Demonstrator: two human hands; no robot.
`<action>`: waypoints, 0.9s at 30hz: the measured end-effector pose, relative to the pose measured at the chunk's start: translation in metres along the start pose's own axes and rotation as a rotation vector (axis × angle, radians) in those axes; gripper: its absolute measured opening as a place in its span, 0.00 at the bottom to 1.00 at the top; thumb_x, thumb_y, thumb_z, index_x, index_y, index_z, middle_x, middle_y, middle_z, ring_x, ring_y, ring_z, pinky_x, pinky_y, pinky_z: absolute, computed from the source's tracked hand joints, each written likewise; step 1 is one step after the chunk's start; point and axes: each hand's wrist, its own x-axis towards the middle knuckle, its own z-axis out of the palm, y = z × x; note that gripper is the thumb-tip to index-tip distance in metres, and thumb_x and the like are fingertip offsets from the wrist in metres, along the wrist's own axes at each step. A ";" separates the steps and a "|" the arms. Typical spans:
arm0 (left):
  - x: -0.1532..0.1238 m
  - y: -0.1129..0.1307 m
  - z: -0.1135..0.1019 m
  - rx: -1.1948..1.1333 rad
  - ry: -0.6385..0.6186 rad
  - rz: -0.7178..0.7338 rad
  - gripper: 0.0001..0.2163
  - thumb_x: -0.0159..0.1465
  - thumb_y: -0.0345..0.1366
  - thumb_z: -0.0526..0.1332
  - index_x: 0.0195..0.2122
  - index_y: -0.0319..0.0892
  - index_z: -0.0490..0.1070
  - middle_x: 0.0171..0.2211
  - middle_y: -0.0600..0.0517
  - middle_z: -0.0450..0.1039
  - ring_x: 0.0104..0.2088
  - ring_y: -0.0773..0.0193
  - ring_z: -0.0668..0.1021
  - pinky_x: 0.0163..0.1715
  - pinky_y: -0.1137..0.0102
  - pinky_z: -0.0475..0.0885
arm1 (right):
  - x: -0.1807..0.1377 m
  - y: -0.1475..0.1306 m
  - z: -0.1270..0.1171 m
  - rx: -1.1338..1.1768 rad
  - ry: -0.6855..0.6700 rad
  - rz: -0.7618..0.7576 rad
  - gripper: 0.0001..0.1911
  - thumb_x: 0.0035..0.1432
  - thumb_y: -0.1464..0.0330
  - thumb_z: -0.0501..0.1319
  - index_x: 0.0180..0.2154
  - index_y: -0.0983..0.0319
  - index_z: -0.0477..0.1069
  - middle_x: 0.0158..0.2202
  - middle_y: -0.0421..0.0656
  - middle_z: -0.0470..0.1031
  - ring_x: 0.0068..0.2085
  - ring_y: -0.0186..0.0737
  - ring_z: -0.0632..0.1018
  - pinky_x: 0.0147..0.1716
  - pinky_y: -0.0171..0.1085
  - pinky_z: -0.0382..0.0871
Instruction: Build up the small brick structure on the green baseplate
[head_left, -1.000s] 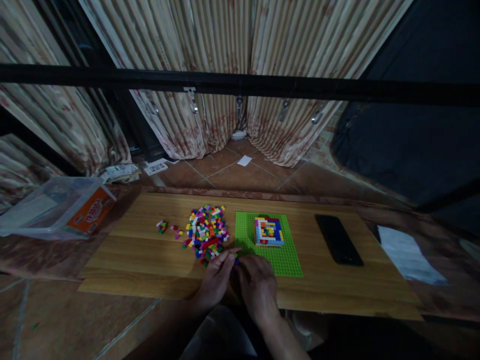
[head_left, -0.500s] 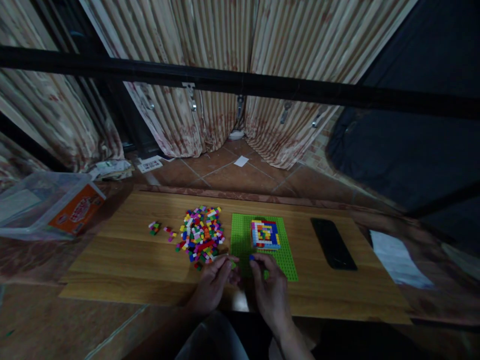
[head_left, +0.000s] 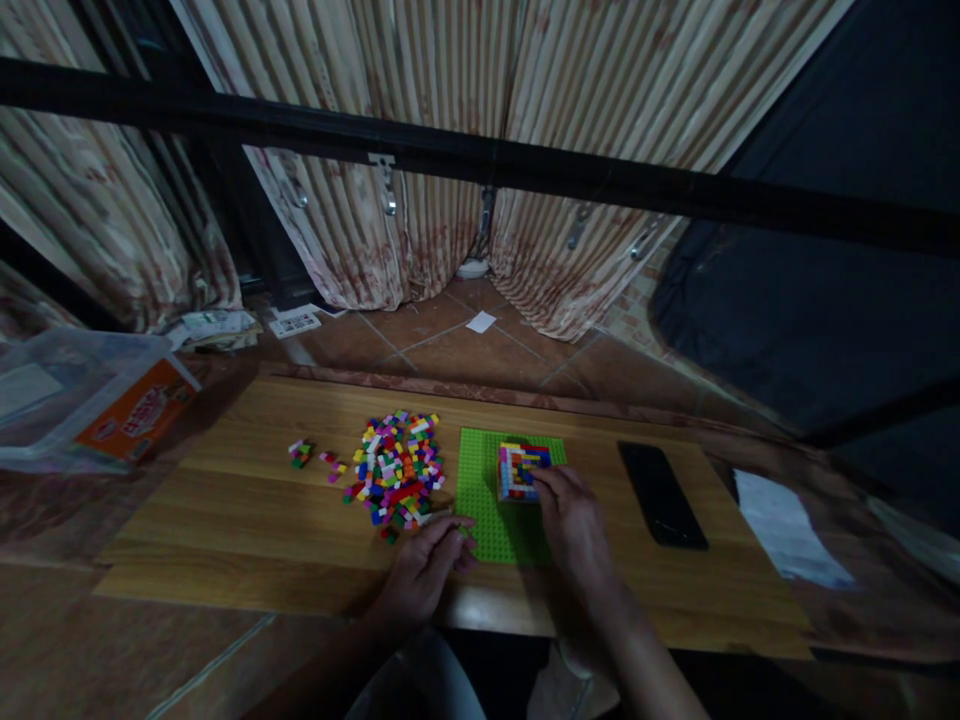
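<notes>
On the green baseplate (head_left: 480, 500) stands a low, square build of coloured toy bricks (head_left: 514, 485), layered in red, yellow, white and blue. My right hand (head_left: 574, 515) reaches over its right side, fingers pinched at the top of the build around a small blue brick that they mostly cover. Near the plate's lower left edge is my left hand (head_left: 424, 565), its thumb and fingers closed on what looks like a small light-green brick (head_left: 463, 531). Just beyond that hand lies a heap of loose bricks (head_left: 401, 465) in many colours.
A few bricks (head_left: 301, 453) lie apart at the left of the wooden table (head_left: 225, 500). To the right is a black phone-like slab (head_left: 661, 495), with white paper (head_left: 787, 525) past the table's edge. A clear plastic box (head_left: 45, 455) stands far left.
My right hand has moved up and right from the plate's near part onto the brick build, carrying the blue brick. My left hand has stayed nearly in place.
</notes>
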 end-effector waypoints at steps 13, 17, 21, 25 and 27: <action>0.001 -0.004 0.000 0.020 0.010 0.012 0.18 0.64 0.49 0.57 0.46 0.40 0.73 0.33 0.47 0.78 0.28 0.63 0.78 0.30 0.69 0.73 | 0.015 0.009 0.006 -0.086 -0.126 -0.084 0.14 0.62 0.69 0.54 0.36 0.58 0.79 0.37 0.43 0.77 0.39 0.41 0.76 0.40 0.39 0.70; 0.001 0.000 0.000 0.008 0.017 -0.010 0.17 0.63 0.48 0.58 0.45 0.41 0.74 0.33 0.47 0.78 0.27 0.64 0.78 0.30 0.70 0.73 | 0.017 0.009 0.005 -0.111 -0.157 -0.113 0.13 0.61 0.68 0.54 0.35 0.57 0.79 0.35 0.43 0.77 0.37 0.41 0.75 0.38 0.38 0.69; 0.000 0.003 0.001 0.016 0.030 -0.007 0.17 0.62 0.47 0.59 0.44 0.41 0.75 0.32 0.47 0.78 0.27 0.63 0.78 0.30 0.69 0.73 | 0.019 0.009 0.005 -0.091 -0.158 -0.108 0.13 0.61 0.68 0.55 0.35 0.57 0.79 0.36 0.43 0.77 0.38 0.40 0.76 0.39 0.39 0.70; 0.000 0.002 0.000 0.054 0.009 0.003 0.17 0.64 0.47 0.58 0.45 0.41 0.74 0.32 0.47 0.78 0.29 0.62 0.79 0.31 0.69 0.73 | 0.023 0.009 0.009 -0.028 -0.124 -0.041 0.11 0.57 0.70 0.57 0.32 0.57 0.79 0.36 0.42 0.78 0.37 0.39 0.77 0.40 0.39 0.71; 0.000 0.001 0.000 0.070 0.004 0.010 0.17 0.64 0.47 0.57 0.45 0.41 0.74 0.33 0.47 0.78 0.29 0.62 0.79 0.31 0.69 0.73 | 0.026 0.010 0.010 0.007 -0.132 0.029 0.10 0.55 0.70 0.58 0.31 0.58 0.79 0.35 0.42 0.78 0.36 0.39 0.78 0.39 0.40 0.71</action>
